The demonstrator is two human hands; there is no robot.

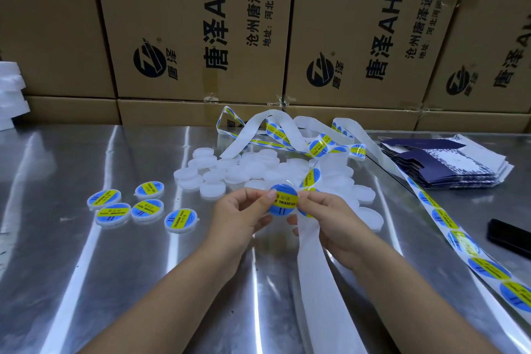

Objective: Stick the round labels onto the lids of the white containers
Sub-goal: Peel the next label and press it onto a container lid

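The left hand (244,214) and right hand (326,218) pinch the round label (283,203) between them by its edges; it likely handles light, flimsy, sticky-backed.

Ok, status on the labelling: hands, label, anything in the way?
Fingers of left hand and right hand pinch one round label. Five labelled containers sit to the left. Nothing blocking; backing strip hangs under right hand.

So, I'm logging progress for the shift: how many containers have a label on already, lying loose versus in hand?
Labelled containers lying on the table: 5
Held container, label on, between left hand and right hand: 1
Total labelled: 6
Unlabelled pile: too heaped to count.
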